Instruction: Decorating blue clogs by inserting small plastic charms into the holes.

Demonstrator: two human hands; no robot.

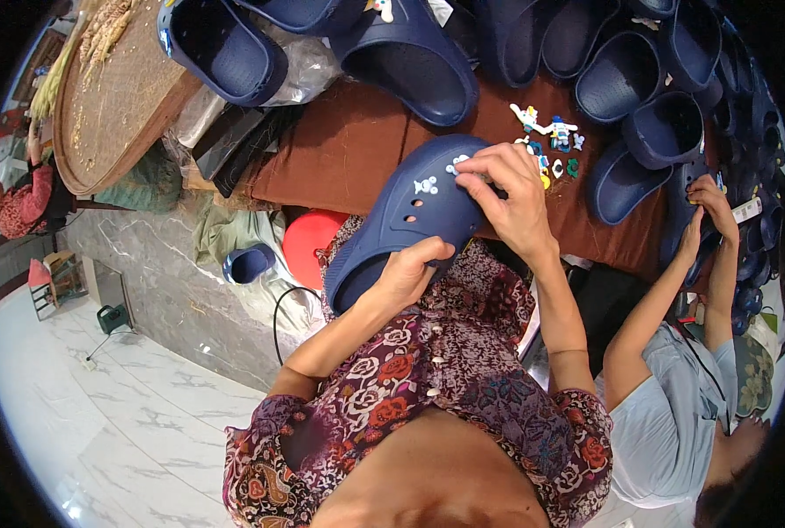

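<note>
The left hand (407,271) grips the heel end of a navy clog (410,216) held above the lap, at the brown surface's (340,145) edge. The right hand's (509,198) fingertips pinch a small white charm (457,165) on its top.

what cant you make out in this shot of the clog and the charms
Head view:
- Charm under the right hand: fingers cover it.
- Clog heel: left hand hides it.
- Loose charms on the table: too small to tell shapes.
- Co-worker's hands: what they hold is unclear near the rim.
</note>
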